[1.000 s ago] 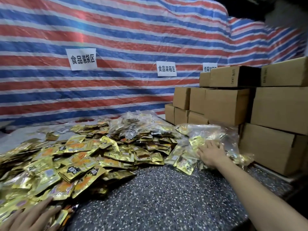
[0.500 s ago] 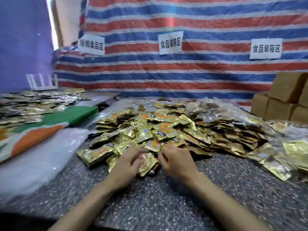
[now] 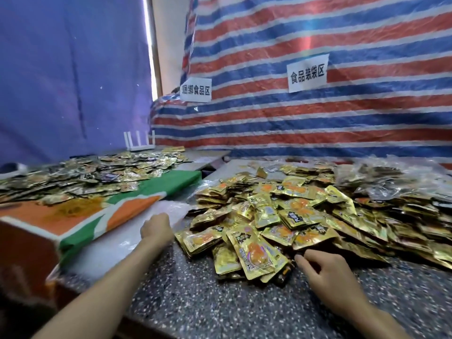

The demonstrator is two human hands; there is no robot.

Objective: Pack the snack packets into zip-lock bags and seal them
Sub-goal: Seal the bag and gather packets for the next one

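Note:
A big heap of gold snack packets (image 3: 288, 216) covers the speckled counter (image 3: 220, 302). My left hand (image 3: 156, 228) reaches out left of the heap and lies on a stack of clear plastic zip-lock bags (image 3: 115, 243); its fingers are hidden behind the back of the hand. My right hand (image 3: 325, 272) rests on the counter at the heap's near edge. Its fingers are loosely curled, with nothing in them, and the fingertips sit just beside a gold packet (image 3: 259, 258).
A lower table (image 3: 73, 216) with an orange and green cover stands to the left, strewn with more packets (image 3: 97, 172). Filled clear bags (image 3: 396, 177) lie at the back right. A striped tarp with paper signs (image 3: 307, 74) hangs behind.
The view has swung left. My left hand left the packet heap and moved left onto the clear bags. My right hand stays at the heap's front edge.

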